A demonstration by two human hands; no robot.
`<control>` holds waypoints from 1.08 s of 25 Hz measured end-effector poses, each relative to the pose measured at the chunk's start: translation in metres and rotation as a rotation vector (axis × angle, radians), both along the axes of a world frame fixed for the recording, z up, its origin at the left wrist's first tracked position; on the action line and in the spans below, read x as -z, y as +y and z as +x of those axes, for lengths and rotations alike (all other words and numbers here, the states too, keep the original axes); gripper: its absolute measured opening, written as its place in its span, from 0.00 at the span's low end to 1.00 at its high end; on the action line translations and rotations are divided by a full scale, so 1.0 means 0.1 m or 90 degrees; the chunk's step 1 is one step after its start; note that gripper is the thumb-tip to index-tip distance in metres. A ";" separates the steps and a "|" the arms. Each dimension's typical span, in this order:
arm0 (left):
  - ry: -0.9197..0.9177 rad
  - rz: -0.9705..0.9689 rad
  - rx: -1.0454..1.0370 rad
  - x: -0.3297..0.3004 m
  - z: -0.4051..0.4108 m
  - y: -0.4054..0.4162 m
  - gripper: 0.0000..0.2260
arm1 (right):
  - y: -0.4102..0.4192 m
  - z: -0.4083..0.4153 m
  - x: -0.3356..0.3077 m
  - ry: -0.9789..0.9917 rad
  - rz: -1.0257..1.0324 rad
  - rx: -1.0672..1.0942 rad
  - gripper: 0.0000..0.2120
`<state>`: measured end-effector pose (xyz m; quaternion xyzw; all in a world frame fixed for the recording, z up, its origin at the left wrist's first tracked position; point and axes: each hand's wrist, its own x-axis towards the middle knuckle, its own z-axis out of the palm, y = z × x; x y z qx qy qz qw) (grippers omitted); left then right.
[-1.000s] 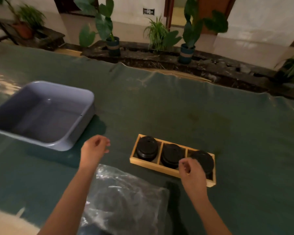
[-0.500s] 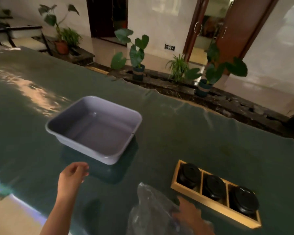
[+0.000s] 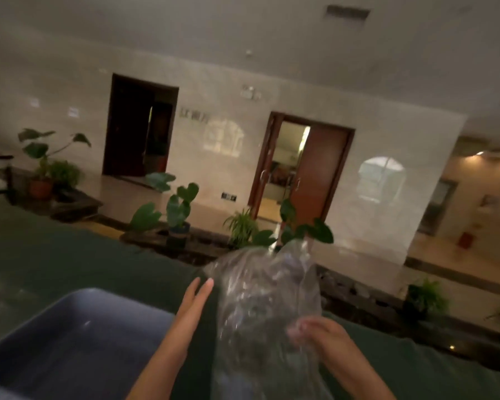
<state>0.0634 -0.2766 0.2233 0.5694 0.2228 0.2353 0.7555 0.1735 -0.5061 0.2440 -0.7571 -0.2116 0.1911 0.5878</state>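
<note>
A clear plastic bag (image 3: 260, 301) is held up in front of me, crumpled and blurred. My right hand (image 3: 318, 334) grips its right side with curled fingers. Beside the bag's left edge my left hand (image 3: 192, 308) is raised with straight fingers pointing up; whether it touches the plastic is unclear. A grey plastic tub (image 3: 70, 342) sits at the lower left on the green tablecloth (image 3: 70, 255), just left of my left forearm.
Potted plants (image 3: 179, 209) stand along a dark stone ledge beyond the table's far edge. Behind them are a pale wall, a dark doorway (image 3: 139, 125) and a half-open brown door (image 3: 315, 174). The wooden tray with black lids is out of view.
My view has swung upward toward the room. The right hand took hold of the bag and lifted it off the table. The left hand rose beside it with fingers straightened.
</note>
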 end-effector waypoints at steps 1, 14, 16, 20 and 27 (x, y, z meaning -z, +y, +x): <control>-0.010 -0.013 0.044 -0.18 0.08 -0.06 0.36 | -0.04 0.09 -0.23 0.051 0.077 0.032 0.04; -0.427 0.370 -0.008 -3.07 0.56 -0.56 0.22 | -0.44 -0.09 -2.63 -0.330 0.302 0.199 0.06; -0.438 0.331 0.061 -3.08 0.55 -0.53 0.37 | -0.49 -0.13 -2.68 -0.339 0.325 0.177 0.03; -0.232 0.348 0.370 -2.76 0.49 -0.40 0.35 | -0.66 -0.14 -2.53 -0.204 0.393 0.076 0.08; -0.224 0.350 0.390 -1.80 0.47 -0.33 0.17 | -1.01 -0.09 -1.60 -0.255 0.109 0.005 0.11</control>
